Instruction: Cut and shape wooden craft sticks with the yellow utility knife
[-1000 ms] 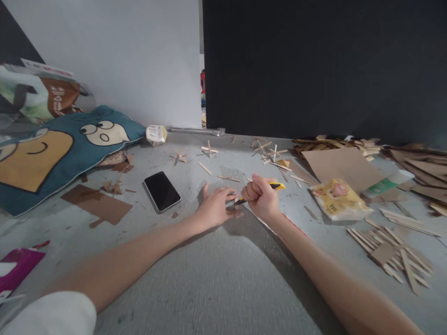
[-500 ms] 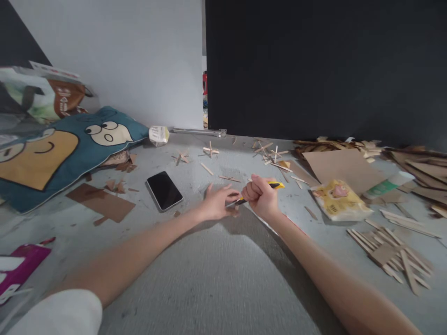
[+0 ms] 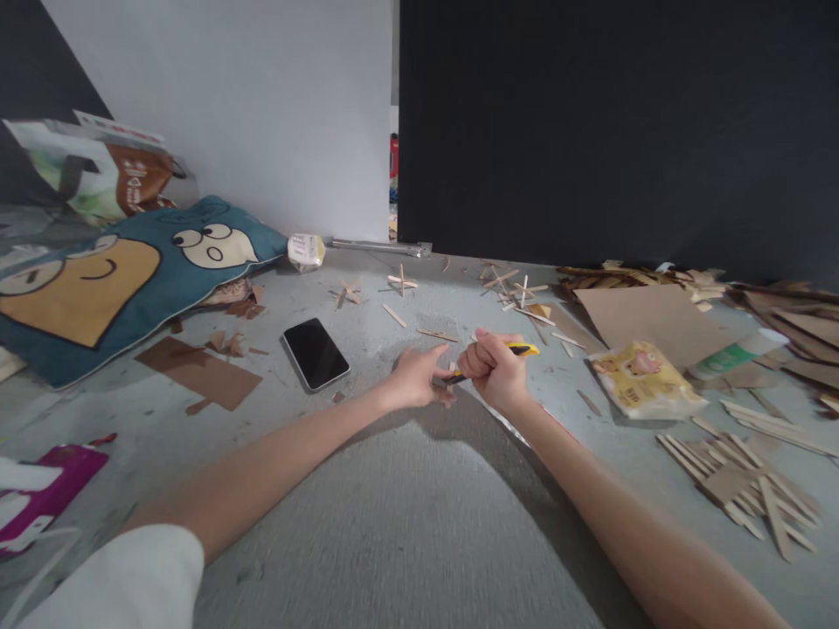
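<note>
My right hand [image 3: 495,371] is closed in a fist around a yellow and black utility knife [image 3: 524,349]. The front end of the knife points left and down, towards the fingers of my left hand [image 3: 419,377]. That hand rests low over the table with its index finger stretched out. Its other fingers and thumb bend in near the blade, around something small that I cannot make out. Just beyond the hands lies a thin wooden stick [image 3: 438,335], and another stick [image 3: 394,315] lies farther back.
Left stand a phone [image 3: 315,353], brown cardboard [image 3: 200,371] and a blue cushion [image 3: 216,253]. At the back are crossed sticks [image 3: 402,281]. To the right lie a yellow tissue pack [image 3: 646,380], a glue stick [image 3: 738,354] and a pile of sticks [image 3: 740,480].
The whole view has shifted slightly, so things sit farther right. My left hand's fingers have bent and shifted around the knife's front end; my right hand keeps its grip on the knife.
</note>
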Tool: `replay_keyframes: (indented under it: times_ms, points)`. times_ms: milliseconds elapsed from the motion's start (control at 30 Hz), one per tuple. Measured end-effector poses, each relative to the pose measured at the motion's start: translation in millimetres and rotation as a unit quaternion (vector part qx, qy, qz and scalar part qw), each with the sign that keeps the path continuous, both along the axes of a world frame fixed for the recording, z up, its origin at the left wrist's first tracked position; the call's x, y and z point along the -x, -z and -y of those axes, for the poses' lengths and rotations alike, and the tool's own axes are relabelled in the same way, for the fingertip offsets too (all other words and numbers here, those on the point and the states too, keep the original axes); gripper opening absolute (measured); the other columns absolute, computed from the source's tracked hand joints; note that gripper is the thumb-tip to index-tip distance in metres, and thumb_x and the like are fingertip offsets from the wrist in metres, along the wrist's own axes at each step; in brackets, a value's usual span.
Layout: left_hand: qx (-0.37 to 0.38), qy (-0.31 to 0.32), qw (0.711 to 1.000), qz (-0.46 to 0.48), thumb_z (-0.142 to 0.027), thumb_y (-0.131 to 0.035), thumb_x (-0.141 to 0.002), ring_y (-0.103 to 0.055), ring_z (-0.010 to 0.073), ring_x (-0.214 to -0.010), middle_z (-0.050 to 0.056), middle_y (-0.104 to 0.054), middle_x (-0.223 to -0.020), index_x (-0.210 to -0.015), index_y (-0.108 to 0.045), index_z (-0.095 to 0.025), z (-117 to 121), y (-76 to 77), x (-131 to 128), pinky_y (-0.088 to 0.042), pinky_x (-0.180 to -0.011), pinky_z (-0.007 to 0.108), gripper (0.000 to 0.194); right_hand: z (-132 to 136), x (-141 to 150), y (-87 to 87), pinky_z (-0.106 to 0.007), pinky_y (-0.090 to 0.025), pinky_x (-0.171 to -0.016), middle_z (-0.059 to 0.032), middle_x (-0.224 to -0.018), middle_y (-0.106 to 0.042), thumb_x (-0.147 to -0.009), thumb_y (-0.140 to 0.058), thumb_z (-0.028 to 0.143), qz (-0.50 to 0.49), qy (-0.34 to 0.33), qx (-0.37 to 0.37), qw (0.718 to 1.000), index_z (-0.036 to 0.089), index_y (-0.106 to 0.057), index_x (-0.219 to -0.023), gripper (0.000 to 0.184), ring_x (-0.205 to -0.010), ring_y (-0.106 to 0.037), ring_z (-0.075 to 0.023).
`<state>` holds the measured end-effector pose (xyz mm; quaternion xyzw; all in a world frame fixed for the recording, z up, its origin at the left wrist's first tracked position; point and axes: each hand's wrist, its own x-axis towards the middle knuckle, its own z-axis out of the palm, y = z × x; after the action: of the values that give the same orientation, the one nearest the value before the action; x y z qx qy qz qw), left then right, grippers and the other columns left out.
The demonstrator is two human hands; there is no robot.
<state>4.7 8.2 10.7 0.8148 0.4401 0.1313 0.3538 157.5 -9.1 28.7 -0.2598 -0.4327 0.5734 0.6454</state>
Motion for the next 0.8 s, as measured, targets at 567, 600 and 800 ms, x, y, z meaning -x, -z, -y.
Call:
replay_keyframes:
  times_ms: [567, 600, 800]
  points:
    - [-0.025, 0.016, 0.998, 0.06, -0.039, -0.09, -0.075, -0.037, 0.0365, -0.155, 0.02, -0.061, -0.148, -0.164, -0.021, -0.019, -4.6, 0.0, 9.5, -0.005, -0.126, 0.064, 0.115, 5.3, 3.3, 0.1, -0.028, -0.017, -0.045, 0.0094, -0.041, -0.019, -0.08, -0.081, 0.05, 0.049, -0.01, -0.053, 0.997, 0.023, -0.024, -0.042, 0.073, -0.04, -0.015, -0.0057]
    - [-0.031, 0.014, 0.998, 0.06, -0.041, -0.091, -0.073, -0.035, 0.0364, -0.156, 0.021, -0.061, -0.148, -0.164, -0.022, -0.019, -4.7, 0.5, 9.1, -0.005, -0.126, 0.064, 0.117, 5.4, 3.1, -0.2, -0.028, -0.016, -0.045, 0.0094, -0.041, -0.019, -0.079, -0.081, 0.051, 0.049, -0.011, -0.054, 0.997, 0.023, -0.024, -0.042, 0.074, -0.04, -0.015, -0.0057]
    - [-0.061, -0.009, 0.997, 0.049, -0.041, -0.095, -0.066, -0.041, 0.0387, -0.152, 0.021, -0.055, -0.154, -0.161, -0.028, -0.019, -4.0, 3.5, 8.3, -0.014, -0.125, 0.061, 0.118, 4.3, 0.0, -2.0, -0.028, -0.017, -0.044, 0.0092, -0.039, -0.02, -0.078, -0.08, 0.053, 0.031, 0.002, -0.035, 0.999, 0.023, -0.027, -0.041, 0.071, -0.038, -0.016, -0.0061]
